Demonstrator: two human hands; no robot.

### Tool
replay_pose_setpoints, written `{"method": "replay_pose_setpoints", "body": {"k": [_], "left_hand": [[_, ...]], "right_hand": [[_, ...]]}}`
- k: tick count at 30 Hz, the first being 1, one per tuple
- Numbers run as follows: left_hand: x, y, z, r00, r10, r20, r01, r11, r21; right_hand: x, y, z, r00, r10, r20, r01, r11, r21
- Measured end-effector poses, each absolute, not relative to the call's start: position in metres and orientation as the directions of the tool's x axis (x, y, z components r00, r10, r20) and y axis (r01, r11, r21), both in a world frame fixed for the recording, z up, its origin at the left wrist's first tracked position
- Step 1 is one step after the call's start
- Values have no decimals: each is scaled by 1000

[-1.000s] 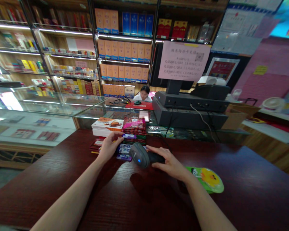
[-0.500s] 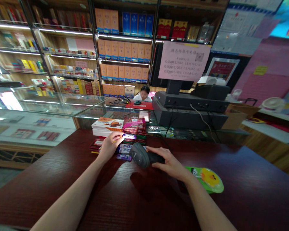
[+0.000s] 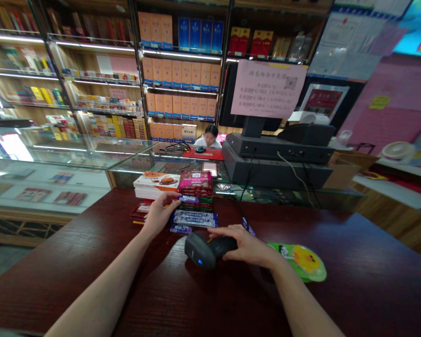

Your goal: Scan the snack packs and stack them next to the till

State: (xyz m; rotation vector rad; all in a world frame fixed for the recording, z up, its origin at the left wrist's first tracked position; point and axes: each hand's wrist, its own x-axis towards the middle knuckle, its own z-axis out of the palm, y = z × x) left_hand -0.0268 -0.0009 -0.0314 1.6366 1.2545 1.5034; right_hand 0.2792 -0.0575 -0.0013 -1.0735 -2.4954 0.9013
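My left hand (image 3: 161, 211) pinches the left end of a small purple-wrapped snack bar (image 3: 188, 199), held in front of the stacked packets. In my right hand (image 3: 247, 245) is the handle of a dark barcode scanner (image 3: 200, 252), low over the counter, a blue light showing on its head. Blue-and-silver snack sticks (image 3: 195, 218) lie between the hands, with another purple bar (image 3: 181, 229) just nearer. A maroon snack packet (image 3: 195, 184) tops a stack beside a white box (image 3: 154, 182). Beyond my right hand lies a blue-purple wrapper (image 3: 248, 226), partly hidden.
A green package with a yellow duck (image 3: 307, 261) lies right of my right forearm on the dark wooden counter (image 3: 168, 299). Behind stand a cash register (image 3: 277, 166) and a monitor with a pink sign (image 3: 268, 89). A person (image 3: 209, 136) sits behind the glass case.
The scanner has come down and toward me, uncovering the snack sticks and the wrapper behind my right hand. Its blue light now shows. My left hand has hardly moved.
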Motion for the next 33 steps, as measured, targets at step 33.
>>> {"method": "replay_pose_setpoints", "body": {"k": [33], "left_hand": [[-9,-4,-42,43,905,423,263,-419,869]], "right_hand": [[294,-48,4,-540,834,115,370,358,-857]]}}
